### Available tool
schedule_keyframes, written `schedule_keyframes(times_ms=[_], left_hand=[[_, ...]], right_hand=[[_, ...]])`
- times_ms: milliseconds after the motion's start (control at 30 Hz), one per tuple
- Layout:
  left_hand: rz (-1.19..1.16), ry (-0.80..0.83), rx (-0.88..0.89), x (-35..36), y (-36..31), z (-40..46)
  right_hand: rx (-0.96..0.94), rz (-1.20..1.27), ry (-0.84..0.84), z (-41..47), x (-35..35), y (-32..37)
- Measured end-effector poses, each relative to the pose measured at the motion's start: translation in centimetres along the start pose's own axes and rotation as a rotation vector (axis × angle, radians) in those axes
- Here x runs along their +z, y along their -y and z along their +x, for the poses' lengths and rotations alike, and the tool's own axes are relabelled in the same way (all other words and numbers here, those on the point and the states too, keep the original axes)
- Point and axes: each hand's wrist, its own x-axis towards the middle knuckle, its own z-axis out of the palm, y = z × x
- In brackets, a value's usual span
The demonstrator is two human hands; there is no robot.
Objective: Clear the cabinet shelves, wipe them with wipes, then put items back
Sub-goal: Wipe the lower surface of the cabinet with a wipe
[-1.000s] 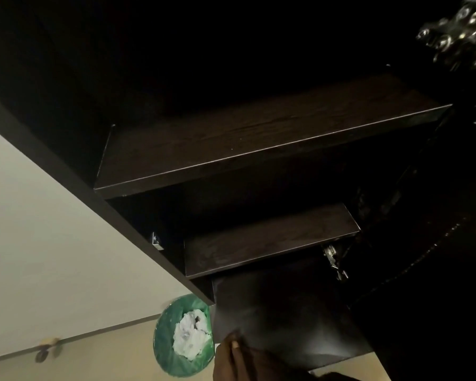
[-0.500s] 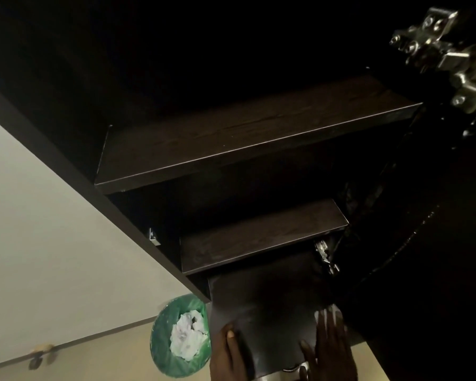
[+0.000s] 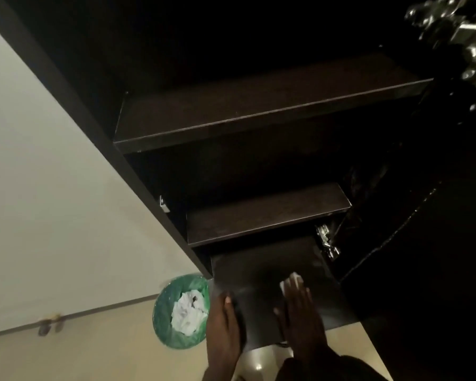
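Observation:
The dark wooden cabinet stands open and I look down into it. Its top shelf (image 3: 259,111) and middle shelf (image 3: 264,213) are bare. My right hand (image 3: 302,320) lies flat on the bottom shelf (image 3: 261,268), pressing a white wipe (image 3: 290,281) whose edge shows past the fingertips. My left hand (image 3: 223,328) grips the bottom shelf's front left edge, thumb on top.
A green-lined bin (image 3: 182,312) holding crumpled white wipes stands on the floor left of the cabinet. The open cabinet door (image 3: 423,257) fills the right side, with metal hinges (image 3: 327,240) on it. A pale wall is at left.
My right hand has come into view and slid forward over the bottom shelf with the wipe under it. My left hand has stayed at the shelf's edge.

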Motion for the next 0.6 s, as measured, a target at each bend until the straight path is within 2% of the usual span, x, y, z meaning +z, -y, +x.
schedule_keyframes(times_ms=[100, 167, 267, 367, 400, 500, 600], left_hand=[[0.017, 0.016, 0.046, 0.0, 0.4, 0.1], [0.029, -0.002, 0.066, -0.3, 0.5, 0.5], [0.050, 0.026, 0.094, -0.3, 0.1, 0.7], [0.077, 0.054, 0.106, -0.3, 0.1, 0.9], [0.091, 0.076, 0.106, -0.4, 0.3, 1.0], [0.167, 0.190, 0.113, -0.5, 0.8, 1.3], [0.199, 0.232, 0.131, -0.6, 0.5, 1.4]], right_hand=[[0.162, -0.014, 0.028, -0.2, 0.1, -1.7], [0.171, 0.084, 0.019, -0.7, 0.6, 0.2], [-0.156, 0.239, -0.184, -2.5, 2.0, 5.0], [-0.254, 0.257, -0.340, -2.5, 2.3, 5.8], [-0.257, 0.216, -0.324, -2.3, 2.1, 5.3], [-0.260, 0.045, -0.090, -2.1, 2.2, 2.6], [0.013, 0.050, -0.036, -0.9, 0.3, -0.9]])
